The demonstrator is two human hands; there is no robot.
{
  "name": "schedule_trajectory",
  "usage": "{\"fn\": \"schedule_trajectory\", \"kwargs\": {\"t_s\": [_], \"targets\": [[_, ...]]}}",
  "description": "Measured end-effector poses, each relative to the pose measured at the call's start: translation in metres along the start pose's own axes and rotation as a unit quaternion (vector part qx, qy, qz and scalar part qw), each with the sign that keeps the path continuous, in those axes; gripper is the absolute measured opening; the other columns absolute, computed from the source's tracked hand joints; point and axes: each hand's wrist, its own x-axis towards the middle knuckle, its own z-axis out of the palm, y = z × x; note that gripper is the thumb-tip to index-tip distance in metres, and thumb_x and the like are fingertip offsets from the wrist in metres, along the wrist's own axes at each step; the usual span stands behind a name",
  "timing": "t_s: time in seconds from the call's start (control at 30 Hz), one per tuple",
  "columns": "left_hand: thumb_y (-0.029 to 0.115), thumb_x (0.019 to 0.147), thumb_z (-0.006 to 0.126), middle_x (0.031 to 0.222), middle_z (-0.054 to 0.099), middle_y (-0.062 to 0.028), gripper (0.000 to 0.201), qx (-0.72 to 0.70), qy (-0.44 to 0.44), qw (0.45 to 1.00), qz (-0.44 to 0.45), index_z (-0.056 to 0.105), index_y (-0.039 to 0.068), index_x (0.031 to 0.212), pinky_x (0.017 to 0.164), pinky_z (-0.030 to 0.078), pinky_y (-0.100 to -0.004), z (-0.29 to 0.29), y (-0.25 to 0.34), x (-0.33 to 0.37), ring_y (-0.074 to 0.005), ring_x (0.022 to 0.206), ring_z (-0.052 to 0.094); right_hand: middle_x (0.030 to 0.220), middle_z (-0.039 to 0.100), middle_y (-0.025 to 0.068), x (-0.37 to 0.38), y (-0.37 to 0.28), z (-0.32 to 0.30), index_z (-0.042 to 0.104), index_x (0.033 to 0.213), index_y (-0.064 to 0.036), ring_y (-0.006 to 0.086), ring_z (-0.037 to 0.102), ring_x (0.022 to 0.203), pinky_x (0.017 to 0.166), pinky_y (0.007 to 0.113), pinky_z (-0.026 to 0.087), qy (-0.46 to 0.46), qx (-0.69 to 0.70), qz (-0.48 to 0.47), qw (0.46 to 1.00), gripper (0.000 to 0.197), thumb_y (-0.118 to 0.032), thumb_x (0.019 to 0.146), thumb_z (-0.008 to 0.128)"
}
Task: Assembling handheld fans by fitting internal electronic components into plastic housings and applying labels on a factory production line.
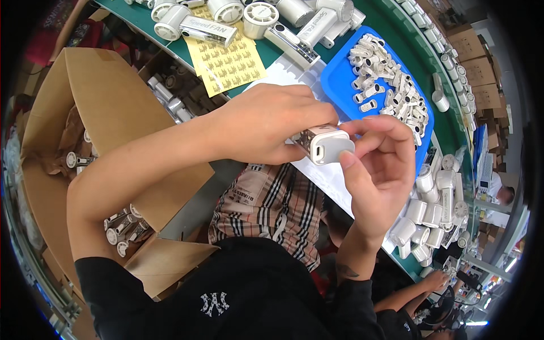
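Observation:
My left hand (277, 122) is closed around a white handheld fan (320, 137) with a dark, clear side window, held over my lap near the table edge. The fan's end faces me, showing a small charging port and a grey rounded pad (338, 148). At that end my right hand (385, 167) is closed, its thumb tip on the pad's edge and its fingers curled at the fan's far side. The fan's other end is hidden behind my left hand.
A blue tray (333, 79) of small white parts stands on the green table beyond my hands. A yellow sticker sheet (226, 63) lies under several fans (207, 31). More fans (433, 215) are piled at right. At left is an open cardboard box (113, 93); a co-worker's hand (435, 280) shows lower right.

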Motion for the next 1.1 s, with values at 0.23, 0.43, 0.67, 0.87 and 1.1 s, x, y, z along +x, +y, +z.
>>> {"fn": "schedule_trajectory", "kwargs": {"t_s": [0.23,0.43,0.67,0.87,1.1], "targets": [[0.015,0.070,0.077,0.094,0.064,-0.0067,0.038,0.006,-0.001,1.000,0.002,0.062,0.010,0.105,0.071,0.053,-0.0377,-0.0011,-0.0009,0.0003,-0.0272,0.092,0.064,0.082,0.059,0.0035,0.0018,0.0012,-0.0012,0.051,0.120,0.0012,0.0148,0.059,0.099,0.098,0.034,0.044,-0.009,0.019,-0.004,1.000,0.046,0.009,0.077,0.067],[0.016,0.071,0.077,0.093,0.064,-0.0071,0.038,0.005,0.004,1.000,-0.001,0.062,0.010,0.105,0.071,0.053,-0.0380,-0.0012,-0.0002,-0.0004,-0.0276,0.091,0.064,0.082,0.059,0.0039,0.0006,0.0007,0.0011,0.052,0.119,0.0012,0.0143,0.059,0.099,0.096,0.033,0.045,-0.004,0.008,-0.008,1.000,0.045,0.010,0.077,0.067],[0.017,0.072,0.076,0.094,0.064,-0.0073,0.039,0.007,-0.002,1.000,0.005,0.061,0.010,0.107,0.071,0.053,-0.0383,-0.0016,-0.0003,-0.0014,-0.0276,0.091,0.063,0.084,0.061,0.0052,-0.0003,0.0004,0.0012,0.053,0.117,0.0017,0.0128,0.059,0.092,0.093,0.031,0.045,-0.004,-0.013,-0.002,1.000,0.043,0.010,0.078,0.067],[0.018,0.072,0.076,0.096,0.064,-0.0077,0.039,0.009,-0.006,1.000,0.003,0.061,0.010,0.107,0.071,0.053,-0.0390,-0.0037,0.0008,-0.0007,-0.0283,0.093,0.063,0.091,0.062,0.0071,-0.0021,-0.0006,0.0027,0.053,0.117,0.0018,0.0114,0.059,0.090,0.093,0.030,0.045,0.003,-0.013,-0.006,1.000,0.043,0.010,0.077,0.067],[0.017,0.070,0.076,0.097,0.064,-0.0080,0.042,0.004,-0.014,1.000,0.000,0.061,0.010,0.108,0.071,0.053,-0.0390,-0.0033,0.0005,0.0009,-0.0285,0.093,0.063,0.096,0.063,0.0104,-0.0026,-0.0002,0.0049,0.051,0.117,0.0025,0.0098,0.057,0.085,0.081,0.023,0.046,0.011,-0.039,-0.020,0.999,0.041,0.009,0.079,0.064]]}}
